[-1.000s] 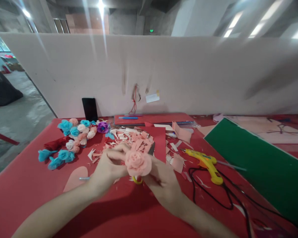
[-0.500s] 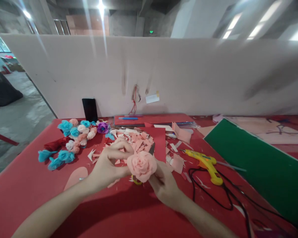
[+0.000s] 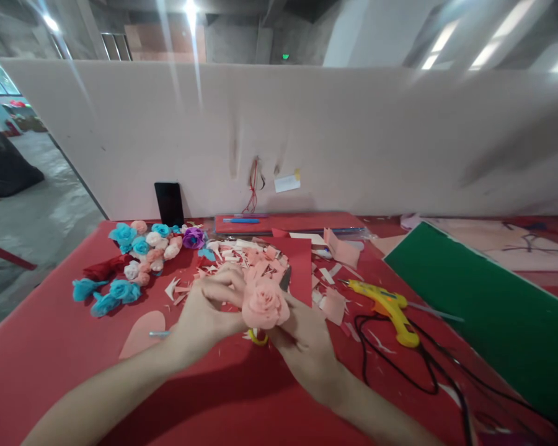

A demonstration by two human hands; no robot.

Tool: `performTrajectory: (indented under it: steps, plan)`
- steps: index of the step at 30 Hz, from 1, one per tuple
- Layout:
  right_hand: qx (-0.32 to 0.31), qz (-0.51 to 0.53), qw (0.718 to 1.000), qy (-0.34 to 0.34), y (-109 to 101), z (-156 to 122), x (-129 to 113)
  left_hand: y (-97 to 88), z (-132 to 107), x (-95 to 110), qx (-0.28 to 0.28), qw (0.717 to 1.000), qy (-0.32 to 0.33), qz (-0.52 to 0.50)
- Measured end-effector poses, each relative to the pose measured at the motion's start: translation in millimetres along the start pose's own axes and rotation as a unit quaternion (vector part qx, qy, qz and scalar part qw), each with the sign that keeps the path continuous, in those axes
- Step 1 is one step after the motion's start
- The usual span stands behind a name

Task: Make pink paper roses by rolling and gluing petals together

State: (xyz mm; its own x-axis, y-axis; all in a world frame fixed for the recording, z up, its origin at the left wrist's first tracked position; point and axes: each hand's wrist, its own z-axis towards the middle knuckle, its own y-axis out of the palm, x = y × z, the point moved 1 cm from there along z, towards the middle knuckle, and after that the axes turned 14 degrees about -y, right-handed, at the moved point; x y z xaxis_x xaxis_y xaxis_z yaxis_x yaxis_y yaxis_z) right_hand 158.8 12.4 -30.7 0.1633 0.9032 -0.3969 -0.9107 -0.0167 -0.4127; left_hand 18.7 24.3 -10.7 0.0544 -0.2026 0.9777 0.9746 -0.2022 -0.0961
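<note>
Rose of pink paper point(image 3: 266, 303), held up at center over the red counter point(image 3: 214, 406), bloom facing you. Your left hand point(image 3: 211, 310) grips it from 9 o'clock, thumb and curled fingers in narrow at the petals, tips partly hidden. Your right hand point(image 3: 303, 337) holds it from 4 o'clock, fingers closed in underneath, mostly out of sight. Clock from the rose: paper scraps point(image 3: 266, 265) heaped at 12; yellow loop point(image 3: 259, 341) just below at 6, partly covered; pink cutout point(image 3: 142, 334) near your left forearm, between 8 and 9; loose flowers point(image 3: 155, 255), blue, white, pink, red, purple, toward 10; phone point(image 3: 168, 203) upright behind them; yellow glue gun point(image 3: 385, 300) at 3, lying beside green board point(image 3: 478, 310).
</note>
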Motion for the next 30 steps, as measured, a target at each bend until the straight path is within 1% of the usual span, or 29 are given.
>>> performTrajectory:
  steps: [2,3,5,6,7,8,10,14,16,20,22,24,28,30]
  plan:
    - [0.016,-0.056,0.998,-0.017,3.0,-5.4,-0.2,-1.5,-2.9,-0.1,0.039,0.992,0.08,0.084]
    - [0.021,-0.083,0.996,-0.03,4.6,-7.7,-0.8,-2.4,-4.3,-0.6,0.063,0.982,0.137,0.114]
    - [0.028,-0.125,0.99,-0.053,6.6,-10.8,-2.7,-3.7,-6.3,-1.2,0.098,0.951,0.25,0.153]
    - [0.032,-0.136,0.988,-0.06,6.7,-11.5,-3.8,-4.1,-6.6,-0.9,0.105,0.938,0.286,0.164]
    - [0.037,-0.137,0.988,-0.063,6.2,-11.6,-4.7,-4.4,-6.4,0.0,0.099,0.933,0.299,0.174]
    - [0.039,-0.136,0.988,-0.067,5.1,-11.3,-5.3,-4.6,-5.7,1.5,0.083,0.936,0.29,0.179]
    - [0.036,-0.107,0.991,-0.069,1.9,-10.1,-5.1,-5.2,-3.8,5.4,0.033,0.953,0.244,0.177]
    - [-0.005,-0.017,0.999,-0.047,-3.0,-7.7,2.0,-9.6,-0.6,8.4,-0.057,0.978,0.154,0.128]
    - [-0.02,0.002,0.999,-0.049,-3.5,-6.8,6.2,-12.7,0.8,5.6,-0.098,0.981,0.128,0.104]
    - [-0.058,0.037,0.995,-0.078,-3.0,-3.7,10.0,-17.4,3.2,-1.3,-0.171,0.978,0.094,0.079]
    - [-0.071,0.052,0.992,-0.088,-3.4,-1.7,9.6,-18.5,4.2,-3.1,-0.189,0.977,0.079,0.062]
    - [-0.079,0.062,0.991,-0.086,-4.3,0.3,8.4,-18.8,5.0,-4.0,-0.193,0.978,0.066,0.044]
    - [-0.087,0.066,0.991,-0.073,-5.6,3.2,5.6,-17.2,5.9,-5.4,-0.185,0.982,0.043,0.024]
    - [-0.073,0.058,0.993,-0.071,-5.4,3.0,5.0,-15.0,5.6,-5.4,-0.163,0.985,0.05,0.02]
